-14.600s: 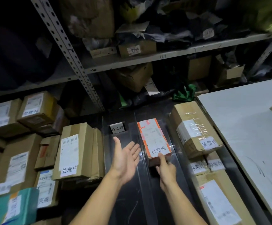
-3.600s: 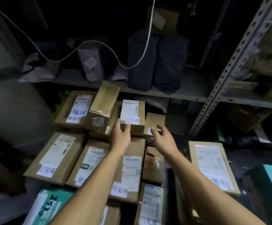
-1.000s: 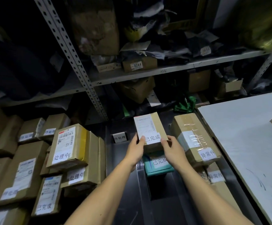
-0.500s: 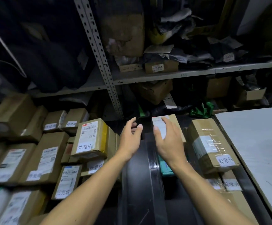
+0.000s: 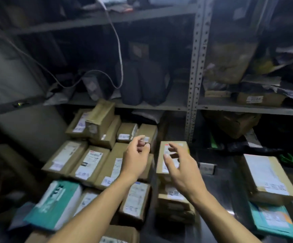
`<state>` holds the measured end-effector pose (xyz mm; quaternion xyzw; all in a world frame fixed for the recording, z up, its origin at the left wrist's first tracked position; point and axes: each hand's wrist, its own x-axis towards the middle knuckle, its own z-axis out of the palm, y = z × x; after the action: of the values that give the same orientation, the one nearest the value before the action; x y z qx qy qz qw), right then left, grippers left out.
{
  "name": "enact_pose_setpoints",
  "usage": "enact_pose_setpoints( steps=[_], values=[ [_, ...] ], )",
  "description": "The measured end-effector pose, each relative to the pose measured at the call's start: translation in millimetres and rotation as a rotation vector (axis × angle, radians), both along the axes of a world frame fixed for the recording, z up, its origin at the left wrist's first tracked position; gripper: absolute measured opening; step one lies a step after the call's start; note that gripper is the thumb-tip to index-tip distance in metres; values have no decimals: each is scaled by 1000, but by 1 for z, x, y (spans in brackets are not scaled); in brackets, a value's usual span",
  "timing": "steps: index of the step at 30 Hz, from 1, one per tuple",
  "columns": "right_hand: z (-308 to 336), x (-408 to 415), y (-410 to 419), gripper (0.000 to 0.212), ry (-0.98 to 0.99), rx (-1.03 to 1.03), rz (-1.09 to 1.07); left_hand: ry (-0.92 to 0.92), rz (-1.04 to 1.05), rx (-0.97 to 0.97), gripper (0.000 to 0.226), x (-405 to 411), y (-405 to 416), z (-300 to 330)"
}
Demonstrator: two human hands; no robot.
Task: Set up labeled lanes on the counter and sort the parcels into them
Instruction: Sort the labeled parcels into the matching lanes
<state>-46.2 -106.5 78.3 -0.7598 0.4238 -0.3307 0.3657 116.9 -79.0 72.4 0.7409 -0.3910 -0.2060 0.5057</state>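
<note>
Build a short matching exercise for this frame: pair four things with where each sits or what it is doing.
Things:
1. left hand
2. teal parcel
3. white cable
4. small white sign

Places or states:
A. hanging down in front of the shelves
B. lower left, at the near edge of the box pile
C. in the air above the boxes, fingers loosely curled, holding nothing
D. standing on the dark counter, right of the right hand

Pairs: 1-C, 2-B, 3-A, 4-D

Both bare forearms reach forward, the left hand (image 5: 136, 156) and right hand (image 5: 180, 168) loosely curled, holding nothing.
</note>
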Motion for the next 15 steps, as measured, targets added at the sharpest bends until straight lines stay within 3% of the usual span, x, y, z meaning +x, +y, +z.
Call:
enact_pose_setpoints(
  steps=[9, 15],
  values=[
    [-5, 199, -8, 44, 8, 192, 22, -123, 249, 56, 42, 229, 18, 1],
    [-10, 320, -40, 66, 69, 292, 8, -82, 124, 156, 64, 308, 4, -24]
  ],
)
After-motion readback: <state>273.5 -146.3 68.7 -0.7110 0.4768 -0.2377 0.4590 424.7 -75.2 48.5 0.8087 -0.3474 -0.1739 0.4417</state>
